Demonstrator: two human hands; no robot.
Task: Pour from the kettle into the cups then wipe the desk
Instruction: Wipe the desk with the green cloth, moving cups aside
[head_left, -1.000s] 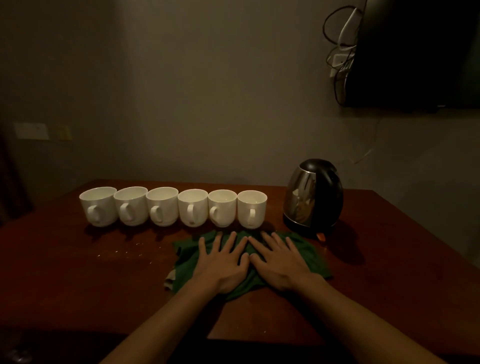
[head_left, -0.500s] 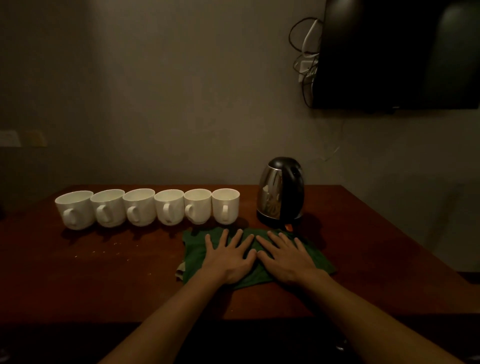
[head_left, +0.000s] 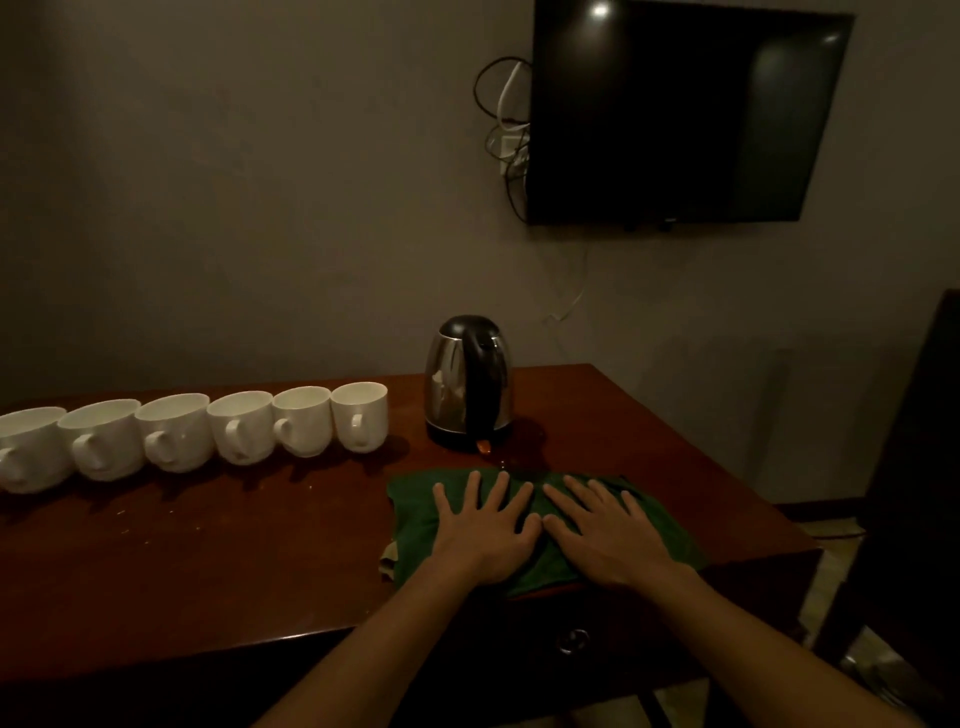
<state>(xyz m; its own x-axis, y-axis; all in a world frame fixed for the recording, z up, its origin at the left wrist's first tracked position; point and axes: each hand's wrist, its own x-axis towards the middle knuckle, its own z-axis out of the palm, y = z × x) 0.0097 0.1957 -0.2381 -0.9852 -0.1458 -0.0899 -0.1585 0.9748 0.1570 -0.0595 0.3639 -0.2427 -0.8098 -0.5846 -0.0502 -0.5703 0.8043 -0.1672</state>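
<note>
A steel kettle with a black lid and handle stands upright at the back of the dark wooden desk. Several white cups form a row to its left, handles facing me. In front of the kettle a green cloth lies flat. My left hand and my right hand rest side by side on the cloth, palms down, fingers spread and straight. A few small drops glint on the desk between kettle and cloth.
A dark television hangs on the wall above, with a wall socket and tangled cables at its left. A dark chair back stands at the desk's right end. A round drawer knob sits below the front edge. Crumbs dot the desk at left.
The view has swung to the right, so cups and kettle sit further left in frame and the television shows fully. Both hands stay flat on the green cloth.
</note>
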